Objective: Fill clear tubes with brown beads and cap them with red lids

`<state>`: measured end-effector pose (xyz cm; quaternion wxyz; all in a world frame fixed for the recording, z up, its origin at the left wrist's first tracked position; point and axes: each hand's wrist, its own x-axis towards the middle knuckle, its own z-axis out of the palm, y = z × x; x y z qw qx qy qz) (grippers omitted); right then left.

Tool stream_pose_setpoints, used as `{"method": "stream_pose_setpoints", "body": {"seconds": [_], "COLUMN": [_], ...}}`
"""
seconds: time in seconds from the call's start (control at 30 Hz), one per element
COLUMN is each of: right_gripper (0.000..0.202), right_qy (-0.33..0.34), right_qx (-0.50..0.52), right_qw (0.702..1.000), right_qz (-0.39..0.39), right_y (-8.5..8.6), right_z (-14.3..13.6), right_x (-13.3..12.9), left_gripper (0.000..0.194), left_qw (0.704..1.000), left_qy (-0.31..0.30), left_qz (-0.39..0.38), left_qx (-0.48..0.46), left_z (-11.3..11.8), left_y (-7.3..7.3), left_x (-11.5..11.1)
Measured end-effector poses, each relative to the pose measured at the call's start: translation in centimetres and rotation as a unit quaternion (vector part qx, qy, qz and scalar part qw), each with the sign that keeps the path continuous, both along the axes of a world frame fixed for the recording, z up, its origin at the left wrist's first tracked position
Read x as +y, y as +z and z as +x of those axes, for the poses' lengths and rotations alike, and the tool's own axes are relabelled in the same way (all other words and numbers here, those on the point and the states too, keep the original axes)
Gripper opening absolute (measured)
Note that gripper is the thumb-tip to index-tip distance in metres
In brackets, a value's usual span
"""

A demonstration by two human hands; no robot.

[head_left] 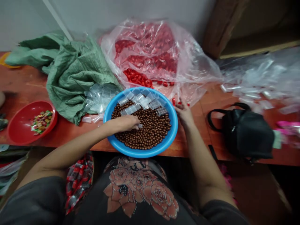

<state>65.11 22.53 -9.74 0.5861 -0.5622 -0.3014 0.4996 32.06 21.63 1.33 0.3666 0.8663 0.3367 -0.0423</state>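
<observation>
A blue bowl [173,125] sits at the table's front edge, filled with small brown chocolate balls [152,131]. Several small clear plastic bags [140,101] lie on the balls at the bowl's far side. My left hand [126,122] lies over the balls inside the bowl, its fingers pinching a small clear bag [140,126]. My right hand [184,112] rests on the table just past the bowl's right rim, fingers curled near a few loose red candies [173,100]; whether it holds one is unclear.
A big clear plastic bag of red candies [150,56] lies behind the bowl. A green sack [75,72] and loose small bags [99,97] lie at left. A red bowl of mixed candies [17,125] sits far left. A black bag [246,131] and clear plastic [260,78] are at right.
</observation>
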Motion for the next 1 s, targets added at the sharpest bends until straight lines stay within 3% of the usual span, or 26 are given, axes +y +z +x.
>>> {"method": "stream_pose_setpoints", "body": {"seconds": [0.17, 0.27, 0.37, 0.47, 0.7, 0.87, 1.0], "right_gripper": [0.068, 0.056, 0.052, 0.051, 0.053, 0.025, 0.017], "right_qy": [-0.014, -0.048, -0.073, -0.095, -0.131, -0.106, -0.084], "right_qx": [0.047, 0.062, 0.111, 0.125, 0.1, 0.102, 0.063], "right_qw": [0.998, 0.993, 0.985, 0.98, 0.98, 0.981, 0.987], "right_qz": [0.046, 0.092, 0.11, 0.121, 0.115, 0.125, 0.125], "right_y": [0.7, 1.7, 2.9, 4.1, 6.5, 7.4, 7.0], "right_z": [-0.4, -0.8, -1.4, -2.0, -2.6, -3.4, -4.1], "right_x": [-1.2, -2.8, -4.6, -6.3, -9.6, -10.8, -11.2], "left_gripper": [0.024, 0.017, 0.014, 0.014, 0.014, 0.024, 0.022], "left_qw": [0.992, 0.979, 0.95, 0.928, 0.888, 0.85, 0.827], "left_qy": [0.088, 0.133, 0.201, 0.217, 0.242, 0.297, 0.319], "left_qz": [-0.038, -0.122, -0.236, -0.302, -0.386, -0.41, -0.423], "left_qx": [0.085, 0.094, 0.043, -0.001, -0.061, -0.146, -0.187], "left_z": [0.2, 1.0, 2.6, 4.6, 7.1, 7.8, 8.1], "left_y": [1.1, 0.9, -0.1, -1.2, -2.5, -3.1, -3.0], "left_x": [-0.2, -0.8, -1.3, -1.3, -0.7, -1.5, -1.9]}}
